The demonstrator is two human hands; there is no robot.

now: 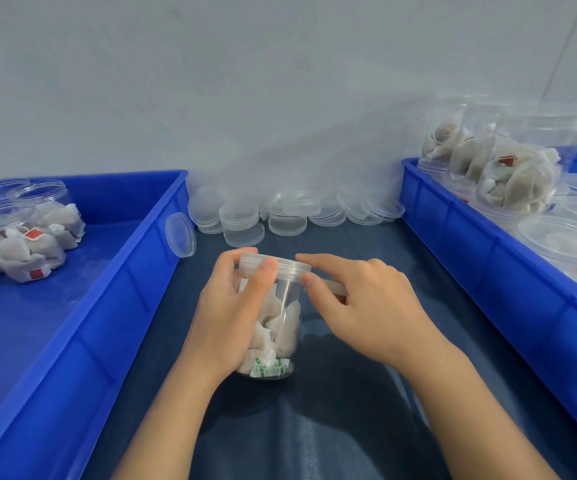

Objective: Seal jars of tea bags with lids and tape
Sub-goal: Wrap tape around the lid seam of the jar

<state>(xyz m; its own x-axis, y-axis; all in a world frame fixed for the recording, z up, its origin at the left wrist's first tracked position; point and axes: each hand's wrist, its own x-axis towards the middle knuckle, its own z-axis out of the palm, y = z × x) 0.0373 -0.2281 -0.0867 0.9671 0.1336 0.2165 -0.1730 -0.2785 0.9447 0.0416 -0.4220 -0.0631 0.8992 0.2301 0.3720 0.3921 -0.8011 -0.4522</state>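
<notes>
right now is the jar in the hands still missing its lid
No, a clear lid already sits on top of the jar, which the left hand grips around its side.

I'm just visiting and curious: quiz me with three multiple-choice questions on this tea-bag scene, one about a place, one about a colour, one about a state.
1. Where do the spare lids lie?
A. by the wall, between the trays
B. in the left tray
C. on the floor

2. What colour are the trays?
A. red
B. blue
C. green

3. The jar in the left hand is:
A. empty
B. lidless
C. lidded, with tea bags inside

Answers: 1 A, they are heaped at the wall; 2 B, both are blue; 3 C, a clear lid tops it.
</notes>
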